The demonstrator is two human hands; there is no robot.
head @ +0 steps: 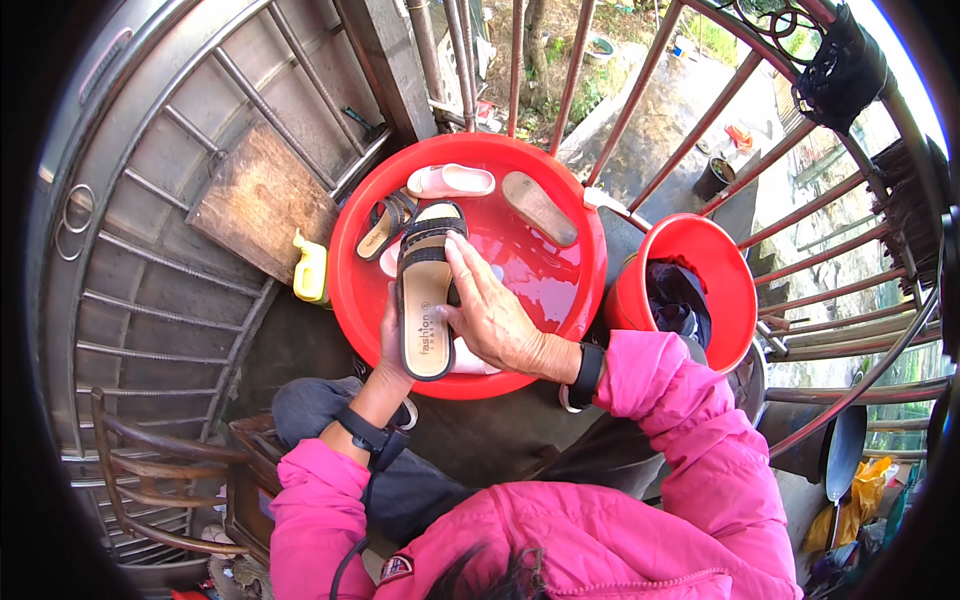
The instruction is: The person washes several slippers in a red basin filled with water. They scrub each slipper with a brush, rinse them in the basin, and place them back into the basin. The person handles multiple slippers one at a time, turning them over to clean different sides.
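Note:
A black-strapped slide sandal (426, 300) with a beige insole is held above a round red plastic basin (341, 300). My left hand (391, 337) grips its left side near the heel, the fingers partly hidden beneath it. Against the straps and right edge lies my right hand (487, 315), its fingers extended; whether it holds anything is hidden. Inside the basin are a matching black sandal (381, 234), a pale pink slipper (451, 181) and a sole-up sandal (539, 208) in shallow water. Another pale slipper (471, 360) shows partly below my right hand.
Right of the basin stands a red bucket (731, 300) holding dark cloth (679, 300). A yellow plastic bottle (310, 268) is at the left, beside a wooden board (266, 202). Metal railings (652, 112) curve around the space. A wooden chair (165, 450) stands at lower left.

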